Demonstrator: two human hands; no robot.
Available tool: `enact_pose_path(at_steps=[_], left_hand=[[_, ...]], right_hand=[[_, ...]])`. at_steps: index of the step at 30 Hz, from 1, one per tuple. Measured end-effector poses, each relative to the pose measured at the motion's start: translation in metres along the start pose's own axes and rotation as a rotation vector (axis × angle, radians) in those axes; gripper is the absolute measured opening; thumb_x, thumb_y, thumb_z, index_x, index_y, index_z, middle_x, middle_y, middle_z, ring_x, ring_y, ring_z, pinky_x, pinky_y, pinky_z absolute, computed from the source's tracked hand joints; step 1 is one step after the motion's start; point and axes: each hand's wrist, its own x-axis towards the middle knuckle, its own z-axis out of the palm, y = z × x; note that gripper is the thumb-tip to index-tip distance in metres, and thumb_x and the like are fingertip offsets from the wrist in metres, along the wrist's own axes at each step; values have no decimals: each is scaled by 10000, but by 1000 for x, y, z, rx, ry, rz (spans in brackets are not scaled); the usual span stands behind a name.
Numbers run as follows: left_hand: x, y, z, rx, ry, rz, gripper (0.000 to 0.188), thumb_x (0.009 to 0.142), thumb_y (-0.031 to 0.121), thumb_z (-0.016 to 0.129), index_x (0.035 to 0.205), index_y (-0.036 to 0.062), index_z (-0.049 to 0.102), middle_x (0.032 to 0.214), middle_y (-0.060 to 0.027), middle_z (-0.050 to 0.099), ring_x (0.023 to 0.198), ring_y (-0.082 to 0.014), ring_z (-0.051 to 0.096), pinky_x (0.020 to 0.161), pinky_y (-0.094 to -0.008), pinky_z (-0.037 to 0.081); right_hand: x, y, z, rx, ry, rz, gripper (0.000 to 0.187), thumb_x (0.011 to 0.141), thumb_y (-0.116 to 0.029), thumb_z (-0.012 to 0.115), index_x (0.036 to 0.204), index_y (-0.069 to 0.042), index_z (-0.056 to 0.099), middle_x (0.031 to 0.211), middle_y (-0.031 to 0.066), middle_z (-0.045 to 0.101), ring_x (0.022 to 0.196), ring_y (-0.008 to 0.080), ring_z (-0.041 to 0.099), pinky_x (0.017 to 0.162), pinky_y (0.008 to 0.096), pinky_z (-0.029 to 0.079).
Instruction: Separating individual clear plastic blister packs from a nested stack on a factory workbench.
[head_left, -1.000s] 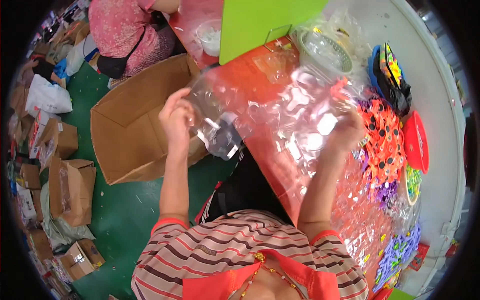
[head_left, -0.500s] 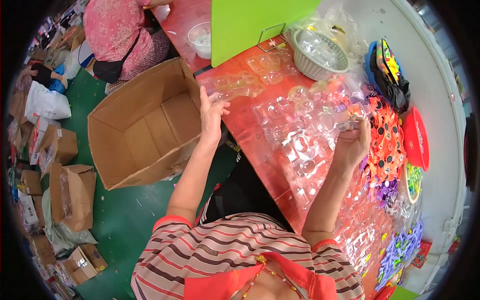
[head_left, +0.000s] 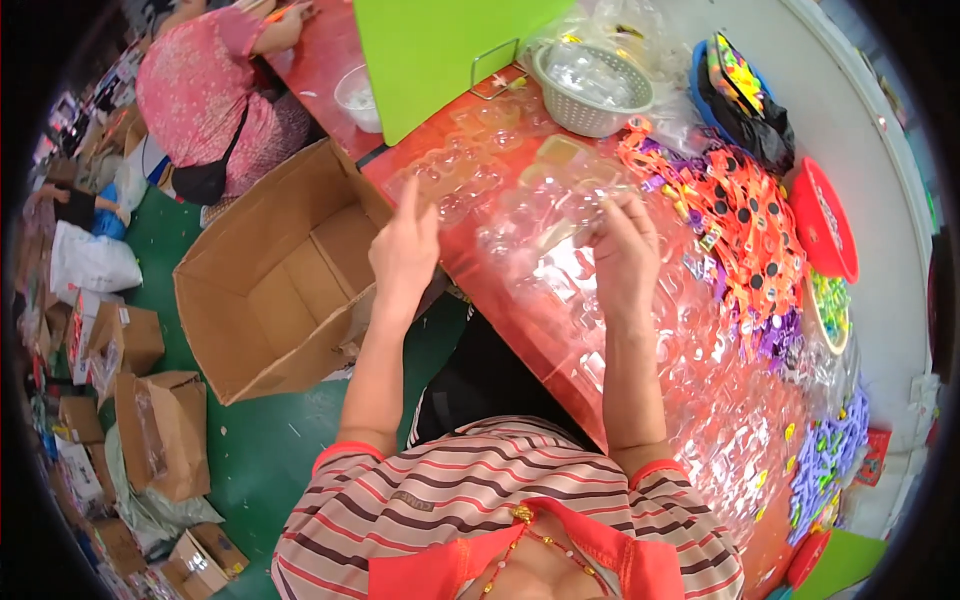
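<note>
My right hand (head_left: 626, 245) pinches the near right edge of a clear plastic blister tray (head_left: 560, 200), moulded with several rounded hollows. The tray is tilted over the red table and slightly blurred. My left hand (head_left: 405, 250) is at the table's left edge, its fingers stretched out and holding nothing. Just beyond those fingertips lie more clear trays (head_left: 455, 175) on the tabletop. A wide spread of clear plastic trays (head_left: 690, 400) covers the table to the right of my right forearm.
A large open cardboard box (head_left: 270, 270) stands left of the red table (head_left: 500, 285). Behind are a green panel (head_left: 440, 60) and a grey basket (head_left: 590, 95) of clear pieces. Orange parts (head_left: 745, 235), a red bowl (head_left: 825, 220) and purple parts (head_left: 830, 465) lie right. Another person (head_left: 195, 85) sits far left.
My right hand has swung left with the clear tray, uncovering more orange parts. My left hand has drawn slightly nearer to me, fingers still extended. The whole view has shifted a little.
</note>
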Motion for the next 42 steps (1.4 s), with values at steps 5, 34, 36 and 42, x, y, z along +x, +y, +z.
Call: enact_pose_path(at_steps=[5,34,36,42], left_hand=[[-31,63,-32,-439,-176,676,516,906,174,544,1372,-20,434,1311,-211,496,1215,-359,467,1035,-422,344],[-63,53,-29,-731,-477,330,406,917,136,488,1279,-46,470,1157,-192,599,1073,-257,587,919,-316,445],[-64,54,-42,-543,-406,547,366,886,67,467,1228,-63,488,1068,-197,626,972,-298,627,860,-337,477],[-88,44,-54,-337,-373,371,347,800,-6,435,1133,-37,524,963,-231,614,877,-359,635,783,-389,498]], right_hand=[[-27,9,31,9,-238,133,70,902,-136,628,907,-68,609,802,-35,597,706,38,521,620,201,407],[-68,15,26,-903,-443,-445,146,819,-42,544,950,11,579,861,181,571,801,381,598,686,413,493],[-79,24,25,-915,-469,-468,126,798,-44,545,909,10,570,851,171,561,793,371,591,672,425,495],[-99,57,31,-755,-421,-351,97,798,-70,524,835,6,571,794,154,548,731,327,589,618,380,482]])
